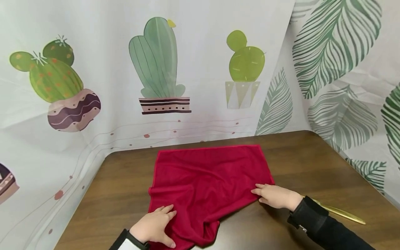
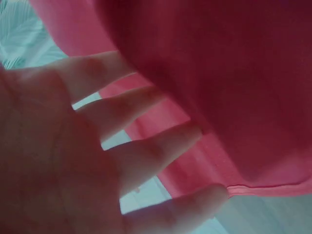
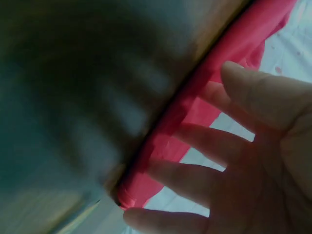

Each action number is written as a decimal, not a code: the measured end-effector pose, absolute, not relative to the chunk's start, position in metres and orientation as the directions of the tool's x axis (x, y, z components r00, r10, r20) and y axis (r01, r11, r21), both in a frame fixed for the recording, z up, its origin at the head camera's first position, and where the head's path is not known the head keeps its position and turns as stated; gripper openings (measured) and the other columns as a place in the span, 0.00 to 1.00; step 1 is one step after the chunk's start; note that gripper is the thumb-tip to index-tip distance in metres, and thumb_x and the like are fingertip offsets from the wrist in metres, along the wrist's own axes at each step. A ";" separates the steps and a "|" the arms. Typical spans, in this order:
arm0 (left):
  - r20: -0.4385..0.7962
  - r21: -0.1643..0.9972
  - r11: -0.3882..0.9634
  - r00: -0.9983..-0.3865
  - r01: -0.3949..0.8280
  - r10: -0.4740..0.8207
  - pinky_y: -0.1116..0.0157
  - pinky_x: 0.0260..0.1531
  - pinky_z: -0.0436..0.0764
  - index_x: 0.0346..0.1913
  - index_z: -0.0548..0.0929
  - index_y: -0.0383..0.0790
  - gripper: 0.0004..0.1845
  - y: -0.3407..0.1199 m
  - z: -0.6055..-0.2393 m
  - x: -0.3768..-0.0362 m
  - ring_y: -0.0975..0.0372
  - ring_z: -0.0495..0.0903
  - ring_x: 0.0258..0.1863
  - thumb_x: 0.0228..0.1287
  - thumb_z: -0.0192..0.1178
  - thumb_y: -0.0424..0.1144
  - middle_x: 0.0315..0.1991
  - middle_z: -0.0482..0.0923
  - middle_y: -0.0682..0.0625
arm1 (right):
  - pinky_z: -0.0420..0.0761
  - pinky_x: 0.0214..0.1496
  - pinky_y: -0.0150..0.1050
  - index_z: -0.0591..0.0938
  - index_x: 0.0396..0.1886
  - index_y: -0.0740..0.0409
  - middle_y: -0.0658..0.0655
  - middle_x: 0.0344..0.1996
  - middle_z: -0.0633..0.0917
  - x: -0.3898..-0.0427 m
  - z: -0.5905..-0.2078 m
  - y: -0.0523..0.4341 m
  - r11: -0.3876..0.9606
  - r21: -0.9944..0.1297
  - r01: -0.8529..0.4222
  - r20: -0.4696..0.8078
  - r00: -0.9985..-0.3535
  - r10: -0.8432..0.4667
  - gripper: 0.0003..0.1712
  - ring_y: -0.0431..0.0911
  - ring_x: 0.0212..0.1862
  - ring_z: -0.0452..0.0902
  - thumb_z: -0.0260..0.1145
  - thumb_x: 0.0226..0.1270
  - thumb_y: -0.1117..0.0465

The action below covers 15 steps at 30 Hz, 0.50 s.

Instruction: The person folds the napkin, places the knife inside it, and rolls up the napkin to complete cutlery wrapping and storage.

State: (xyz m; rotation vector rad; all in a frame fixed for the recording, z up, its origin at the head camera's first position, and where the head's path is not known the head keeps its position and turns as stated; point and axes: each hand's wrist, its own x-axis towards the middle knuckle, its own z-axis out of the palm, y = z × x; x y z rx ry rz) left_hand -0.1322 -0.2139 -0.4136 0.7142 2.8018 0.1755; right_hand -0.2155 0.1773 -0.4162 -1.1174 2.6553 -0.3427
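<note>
Spreading wide, my left hand (image 1: pixel 155 224) touches the rumpled, thin red cloth (image 1: pixel 212 170) on the wood-grained table (image 1: pixel 300 156); my right hand (image 1: pixel 278 197), fingers also spread, is at its right edge. Brown wood flanks both sides.

Dark brown wood-grain table (image 1: pixel 125 173) with rounded far corners, lower half of frame. Behind, left to upper centre: white, softly creased hanging (image 1: pixel 206 69) printed with three green potted cacti (image 1: pixel 160 62). Part of another printed pot (image 1: pixel 7 187) at left edge. Thin curving lines, pinkish dots (image 1: pixel 147 136) lower down. Right: white panel (image 1: pixel 300 114), large green striped leaves (image 1: pixel 337 45). Pale sheen on tabletop, bottom centre.
</note>
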 end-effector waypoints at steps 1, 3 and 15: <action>-0.215 0.183 0.874 -0.849 0.450 0.482 0.47 0.40 0.72 0.52 0.74 0.31 0.46 -0.214 -0.414 -0.133 0.40 0.66 0.52 0.29 0.70 0.59 0.55 0.67 0.37 | 0.67 0.49 0.56 0.75 0.49 0.67 0.72 0.50 0.72 -0.218 -0.417 0.177 0.683 -0.320 -0.657 -0.131 -0.683 -0.719 0.20 0.65 0.52 0.67 0.62 0.55 0.66; -0.228 0.206 0.877 -0.851 0.433 0.474 0.47 0.42 0.71 0.52 0.74 0.30 0.45 -0.213 -0.414 -0.137 0.40 0.66 0.52 0.28 0.70 0.58 0.55 0.67 0.37 | 0.65 0.52 0.55 0.75 0.49 0.68 0.73 0.51 0.71 -0.223 -0.419 0.176 0.687 -0.344 -0.640 -0.134 -0.691 -0.711 0.21 0.67 0.53 0.65 0.62 0.54 0.67; -0.268 0.345 0.914 -0.911 0.212 0.312 0.56 0.49 0.68 0.49 0.76 0.30 0.38 -0.214 -0.407 -0.172 0.51 0.69 0.53 0.31 0.73 0.47 0.50 0.72 0.41 | 0.63 0.55 0.53 0.74 0.48 0.71 0.71 0.50 0.72 -0.263 -0.420 0.176 0.688 -0.356 -0.633 -0.103 -0.705 -0.702 0.19 0.64 0.55 0.63 0.59 0.54 0.71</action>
